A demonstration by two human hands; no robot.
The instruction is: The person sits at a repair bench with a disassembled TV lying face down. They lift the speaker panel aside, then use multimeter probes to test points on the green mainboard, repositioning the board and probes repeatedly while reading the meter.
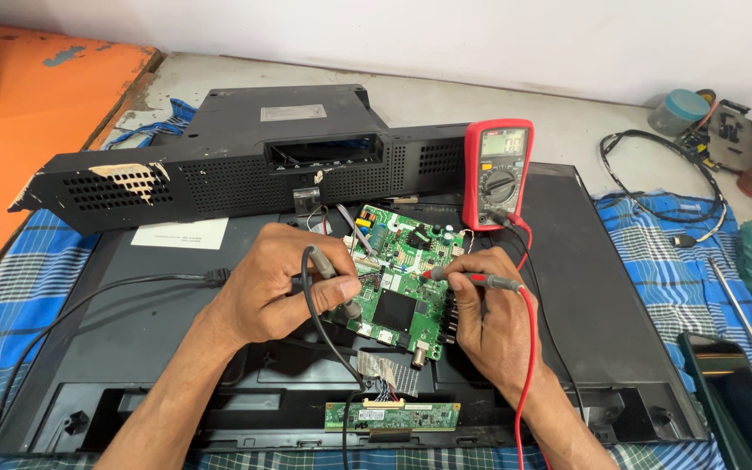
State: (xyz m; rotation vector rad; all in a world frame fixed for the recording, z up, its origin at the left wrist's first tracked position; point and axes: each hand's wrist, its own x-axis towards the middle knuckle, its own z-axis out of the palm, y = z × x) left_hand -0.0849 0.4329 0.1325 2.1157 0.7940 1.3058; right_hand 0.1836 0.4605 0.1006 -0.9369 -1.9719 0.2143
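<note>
Back cover (219, 165) is already off, green mainboard (398, 283) exposed mid-panel; black probe pinched in the left hand (280, 292), red probe (472, 278) in the right hand (489, 318), multimeter (498, 174) nearby, probing seemingly underway

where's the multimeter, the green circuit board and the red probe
multimeter (498, 174), head view, on its dial
green circuit board (402, 278), head view, near the black chip
red probe (480, 279), head view, on its shaft in the right hand (489, 318)
</note>
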